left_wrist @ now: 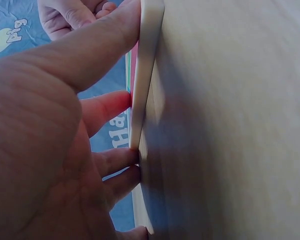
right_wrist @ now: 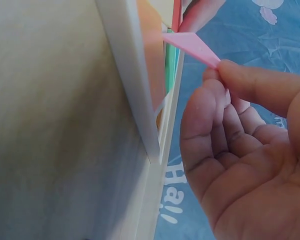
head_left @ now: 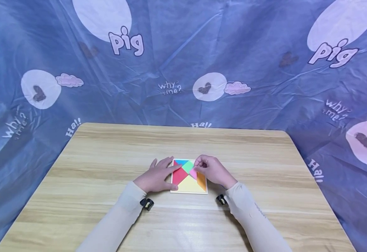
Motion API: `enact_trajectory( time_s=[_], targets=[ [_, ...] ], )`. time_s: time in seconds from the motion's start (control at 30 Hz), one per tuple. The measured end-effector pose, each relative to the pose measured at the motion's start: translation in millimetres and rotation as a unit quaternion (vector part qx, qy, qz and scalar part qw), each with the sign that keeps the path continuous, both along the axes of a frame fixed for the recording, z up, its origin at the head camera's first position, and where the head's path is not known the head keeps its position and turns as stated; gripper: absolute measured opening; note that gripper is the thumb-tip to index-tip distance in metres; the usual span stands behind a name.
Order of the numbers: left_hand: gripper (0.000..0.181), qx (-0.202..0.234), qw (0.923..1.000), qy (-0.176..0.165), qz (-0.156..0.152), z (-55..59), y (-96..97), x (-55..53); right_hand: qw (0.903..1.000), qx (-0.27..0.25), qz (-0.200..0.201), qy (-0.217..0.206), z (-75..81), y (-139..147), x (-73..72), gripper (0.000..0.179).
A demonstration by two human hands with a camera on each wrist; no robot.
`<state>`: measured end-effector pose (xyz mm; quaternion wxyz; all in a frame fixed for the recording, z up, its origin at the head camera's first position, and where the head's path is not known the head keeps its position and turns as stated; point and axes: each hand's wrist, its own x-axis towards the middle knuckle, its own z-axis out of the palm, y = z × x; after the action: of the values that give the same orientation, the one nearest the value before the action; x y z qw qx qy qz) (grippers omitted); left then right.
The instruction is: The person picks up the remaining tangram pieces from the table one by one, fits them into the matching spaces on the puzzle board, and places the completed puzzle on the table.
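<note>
A square tangram board [head_left: 189, 193] lies on the table, holding flat coloured pieces: a red one [head_left: 179, 176], a pale yellow one [head_left: 188, 185], an orange one [head_left: 202, 181], a green square [head_left: 188, 167] and a blue one [head_left: 180, 162]. Between thumb and index finger, my right hand [head_left: 213, 170] pinches a pink triangle [right_wrist: 194, 46] by one corner. That piece tilts up over the board beside the green and orange pieces. Spread along the board's left side is my left hand [head_left: 156, 177], its thumb at the near corner and index finger reaching over the red piece.
The wooden table [head_left: 114, 150] extends around the board on every side. A blue printed cloth [head_left: 177, 63] hangs behind it and along both sides. Each wrist carries a small black device [head_left: 147, 203] below the sleeve cuff.
</note>
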<state>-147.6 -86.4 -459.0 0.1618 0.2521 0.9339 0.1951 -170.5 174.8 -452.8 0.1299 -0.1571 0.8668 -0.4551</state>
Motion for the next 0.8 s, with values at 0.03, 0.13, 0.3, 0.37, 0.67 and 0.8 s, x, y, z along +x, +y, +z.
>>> enact_trajectory(
  time_s=[0.03,0.13,0.3,0.37,0.67,0.8],
  targets=[
    [0.085,0.000,1.0000,0.000,0.000,0.0,0.3,0.3,1.0000,0.000,0.001,-0.003,-0.1,0.0,0.4,0.007],
    [0.085,0.001,1.0000,0.000,0.000,0.1,1.0,1.3,1.0000,0.002,0.003,-0.009,-0.8,0.1,1.7,0.008],
    [0.085,0.006,1.0000,0.003,0.000,0.6,2.1,3.0,0.9999,0.004,0.010,-0.013,-1.9,0.0,3.2,0.008],
    [0.085,0.008,1.0000,0.005,0.000,0.4,2.1,3.2,0.9998,0.012,0.011,-0.013,-3.1,-0.4,2.9,0.008],
    [0.085,0.005,1.0000,0.007,-0.001,-1.5,2.5,4.6,0.9974,0.069,0.009,0.022,-6.4,-0.5,2.4,0.008],
    [0.085,0.004,1.0000,0.008,0.000,-1.3,3.0,5.4,0.9919,0.113,0.025,0.054,-6.8,0.7,3.3,0.010]
  ],
)
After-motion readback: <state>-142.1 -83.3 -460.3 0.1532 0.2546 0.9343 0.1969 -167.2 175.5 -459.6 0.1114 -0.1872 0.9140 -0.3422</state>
